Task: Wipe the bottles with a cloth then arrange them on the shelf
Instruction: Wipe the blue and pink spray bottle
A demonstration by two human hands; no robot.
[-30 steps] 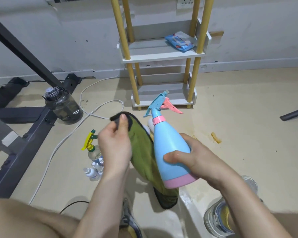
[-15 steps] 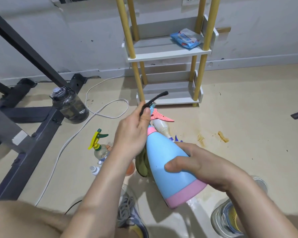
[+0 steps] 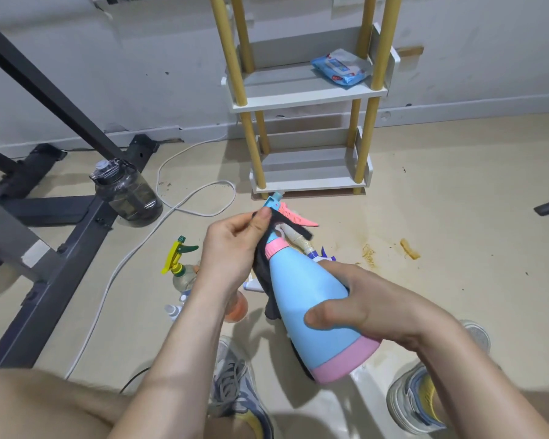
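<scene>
My right hand (image 3: 371,307) has its fingers wrapped round the lower body of the blue-and-pink spray bottle (image 3: 305,299), which is held tilted above the floor (image 3: 457,217) in front of the shelf (image 3: 305,99). My left hand (image 3: 232,248) pinches the dark cloth (image 3: 263,274) against the bottle's neck.

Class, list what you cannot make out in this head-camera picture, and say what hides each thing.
Head view only.
Cloth: mostly hidden behind the blue spray bottle and the left hand pinching it.
Small bottles on the floor: partly covered by the left forearm, so no count.
Shelf: upper tiers cut off by the top edge.
Blue pack on the shelf: print too small to read.
</scene>
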